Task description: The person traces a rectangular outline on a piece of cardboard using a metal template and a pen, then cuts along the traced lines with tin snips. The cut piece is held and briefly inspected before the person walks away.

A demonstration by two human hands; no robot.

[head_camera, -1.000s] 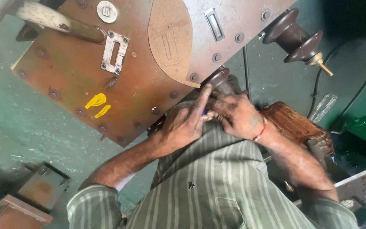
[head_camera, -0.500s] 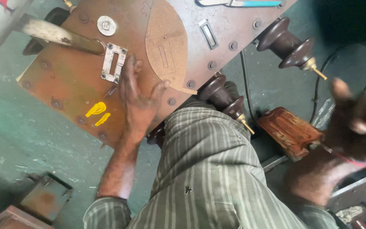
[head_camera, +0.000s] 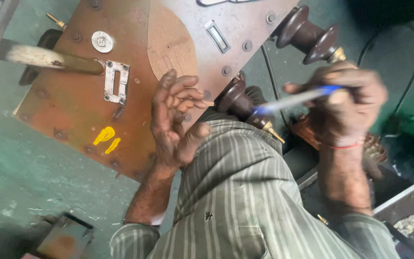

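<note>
Your left hand (head_camera: 176, 120) lies against the rusty brown metal plate (head_camera: 77, 110), fingers loosely curled and apart, gripping nothing; whether the fingertips touch the plate is hard to tell. Just right sits a dark insulator (head_camera: 238, 98). Your blurred right hand (head_camera: 348, 103) clamps a blue-and-white pen (head_camera: 295, 100), its tip pointing left towards that insulator

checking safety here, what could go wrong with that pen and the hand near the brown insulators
The right hand swings a blue pen close to a brown insulator and its brass stud; it might strike or snag. The left hand hovers half-curled over the rusty plate, whose bolt heads could scrape it.
</note>
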